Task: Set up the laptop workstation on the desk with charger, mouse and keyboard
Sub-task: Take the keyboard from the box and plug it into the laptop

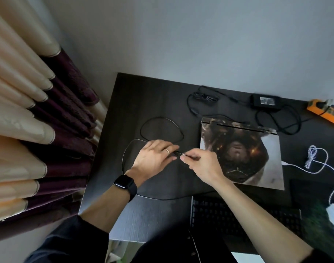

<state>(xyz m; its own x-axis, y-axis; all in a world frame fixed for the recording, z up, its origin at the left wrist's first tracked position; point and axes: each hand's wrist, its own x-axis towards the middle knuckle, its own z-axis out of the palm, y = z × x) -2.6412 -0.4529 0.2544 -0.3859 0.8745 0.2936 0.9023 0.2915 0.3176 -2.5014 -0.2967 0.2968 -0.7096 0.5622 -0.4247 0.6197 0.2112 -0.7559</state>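
Observation:
A closed laptop (242,154) with a printed lid lies on the dark desk (135,95). Left of it a thin black cable (160,119) lies in loops. My left hand (153,158) covers something dark, perhaps the mouse, and holds the cable near its end. My right hand (198,162) pinches the cable's metal plug (183,154) between thumb and forefinger. The black charger brick (265,101) with its coiled lead sits behind the laptop. A black keyboard (228,215) lies at the near edge, partly under my right forearm.
An orange power strip (325,112) sits at the desk's far right. A white braided cable (318,160) runs to a white object at the right edge. Curtains (39,130) hang close to the desk's left side, and a wall stands behind.

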